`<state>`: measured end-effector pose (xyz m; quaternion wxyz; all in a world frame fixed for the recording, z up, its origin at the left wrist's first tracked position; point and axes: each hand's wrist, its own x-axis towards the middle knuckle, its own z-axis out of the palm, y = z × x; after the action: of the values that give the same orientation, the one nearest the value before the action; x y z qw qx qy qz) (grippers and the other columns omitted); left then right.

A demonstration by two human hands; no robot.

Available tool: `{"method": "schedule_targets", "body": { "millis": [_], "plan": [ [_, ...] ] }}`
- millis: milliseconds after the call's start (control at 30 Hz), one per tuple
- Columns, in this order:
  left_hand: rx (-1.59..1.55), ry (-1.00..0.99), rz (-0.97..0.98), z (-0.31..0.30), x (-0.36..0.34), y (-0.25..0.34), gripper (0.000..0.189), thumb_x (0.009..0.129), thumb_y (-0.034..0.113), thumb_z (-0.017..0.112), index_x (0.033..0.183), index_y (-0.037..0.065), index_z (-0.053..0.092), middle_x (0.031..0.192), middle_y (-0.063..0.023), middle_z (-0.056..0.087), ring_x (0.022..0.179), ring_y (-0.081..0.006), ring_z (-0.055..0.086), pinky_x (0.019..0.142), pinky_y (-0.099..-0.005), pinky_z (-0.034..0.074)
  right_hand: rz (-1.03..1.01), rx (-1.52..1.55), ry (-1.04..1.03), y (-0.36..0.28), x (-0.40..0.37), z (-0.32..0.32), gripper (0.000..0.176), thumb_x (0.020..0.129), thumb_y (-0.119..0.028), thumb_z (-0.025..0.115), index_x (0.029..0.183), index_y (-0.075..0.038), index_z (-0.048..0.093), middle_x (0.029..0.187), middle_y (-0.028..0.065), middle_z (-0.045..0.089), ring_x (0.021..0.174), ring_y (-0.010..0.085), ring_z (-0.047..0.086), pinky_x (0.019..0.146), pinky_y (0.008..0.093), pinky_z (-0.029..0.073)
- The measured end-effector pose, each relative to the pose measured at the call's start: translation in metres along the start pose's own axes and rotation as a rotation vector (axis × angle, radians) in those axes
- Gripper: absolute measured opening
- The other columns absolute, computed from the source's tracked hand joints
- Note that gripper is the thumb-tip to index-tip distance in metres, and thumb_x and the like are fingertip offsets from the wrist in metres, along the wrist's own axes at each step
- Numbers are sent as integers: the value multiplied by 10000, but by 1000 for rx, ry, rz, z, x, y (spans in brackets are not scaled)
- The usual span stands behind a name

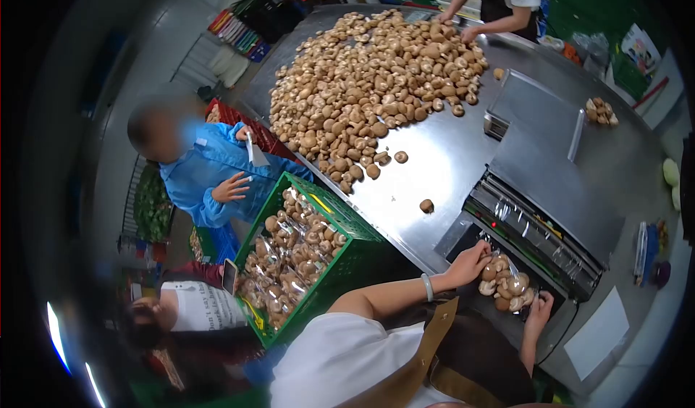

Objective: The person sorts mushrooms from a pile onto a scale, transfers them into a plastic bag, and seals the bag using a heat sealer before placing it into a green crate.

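Note:
A clear plastic bag of brown mushrooms [504, 283] lies in front of me at the near edge of the sealing machine [536, 230]. My left hand [470, 262], below a pale wristband, pinches the bag's upper left end. At its lower right end, my right hand [538, 311] has its fingers closed on the plastic. The mushrooms sit bunched between both hands. A small red light glows on the machine just beyond the bag.
A large heap of loose mushrooms [384, 82] covers the far part of the metal table [441, 162]. To my left stands a green crate [362, 252] of bagged mushrooms. A co-worker in blue [210, 173] is beside it; another person's hands [463, 28] touch the heap. White paper [597, 333] lies right.

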<state>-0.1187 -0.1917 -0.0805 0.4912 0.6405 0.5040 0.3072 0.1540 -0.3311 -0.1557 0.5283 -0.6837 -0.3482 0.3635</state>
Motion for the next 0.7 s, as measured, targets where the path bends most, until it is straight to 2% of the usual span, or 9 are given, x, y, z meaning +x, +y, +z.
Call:
{"method": "schedule_targets", "body": {
  "millis": [133, 233, 300, 400, 467, 500, 567, 633, 700],
  "plan": [
    [21, 139, 78, -3, 10, -7, 221, 914, 127, 665, 1004, 47, 479, 761, -143, 596, 669, -303, 602, 607, -378, 468, 234, 208, 234, -76, -23, 0, 146, 1007, -88, 513, 1149, -72, 483, 774, -26, 498, 562, 8, 332, 473, 212, 272],
    [127, 66, 57, -24, 14, 16, 222, 902, 105, 677, 1003, 52, 487, 707, -122, 580, 586, -258, 562, 563, -361, 452, 259, 128, 357, -96, -68, -33, 160, 995, -61, 524, 1148, -66, 478, 826, -21, 502, 619, 25, 402, 533, 210, 332],
    [245, -20, 108, -21, 18, 19, 206, 898, 94, 674, 1001, 58, 499, 711, -116, 591, 585, -277, 580, 557, -370, 462, 93, -152, 453, -86, -92, -35, 161, 981, -61, 555, 1131, -43, 500, 881, -4, 488, 820, 80, 477, 746, 243, 412],
    [616, -92, 404, 10, 21, -17, 215, 881, 100, 644, 1079, 87, 563, 829, -95, 656, 679, -302, 642, 592, -396, 520, 153, -262, 604, -21, -112, -17, 124, 995, -91, 549, 1106, -41, 527, 811, 14, 540, 732, 75, 485, 660, 271, 440],
    [704, -252, 602, 32, 31, -12, 265, 867, 112, 623, 1128, 99, 575, 901, -86, 674, 748, -281, 666, 617, -384, 537, 165, -265, 687, 28, -117, 7, 119, 991, -64, 547, 1105, -38, 526, 893, 56, 602, 809, 125, 579, 729, 283, 481],
    [754, -320, 695, 38, 37, -9, 294, 861, 118, 612, 1153, 105, 582, 936, -82, 683, 783, -270, 677, 630, -379, 545, 260, -343, 674, 40, -117, 19, 154, 1027, -157, 499, 1125, -46, 540, 983, 91, 629, 943, 176, 612, 814, 327, 501],
    [499, -443, 807, 62, 46, 0, 373, 829, 122, 621, 1199, 107, 577, 885, -76, 624, 781, -270, 654, 650, -356, 549, 331, 665, 854, 81, -114, 54, 267, 1048, -274, 430, 1133, -53, 554, 1031, 105, 628, 1057, 200, 587, 867, 375, 503],
    [398, -482, 612, 78, 41, 8, 356, 863, 78, 640, 1209, 94, 558, 810, -41, 582, 706, -202, 630, 623, -308, 530, 562, 1083, 703, 72, -113, 64, 271, 1033, -275, 450, 1138, -49, 557, 1038, 108, 631, 1040, 205, 590, 865, 374, 501],
    [-310, -678, 67, 93, 26, -7, 320, 910, 60, 647, 1211, 72, 537, 781, 21, 541, 685, -92, 565, 620, -248, 487, 697, 1078, 475, 57, -124, 57, 278, 1017, -277, 471, 1144, -46, 560, 1045, 111, 633, 1024, 210, 594, 863, 372, 500]
  ]
}}
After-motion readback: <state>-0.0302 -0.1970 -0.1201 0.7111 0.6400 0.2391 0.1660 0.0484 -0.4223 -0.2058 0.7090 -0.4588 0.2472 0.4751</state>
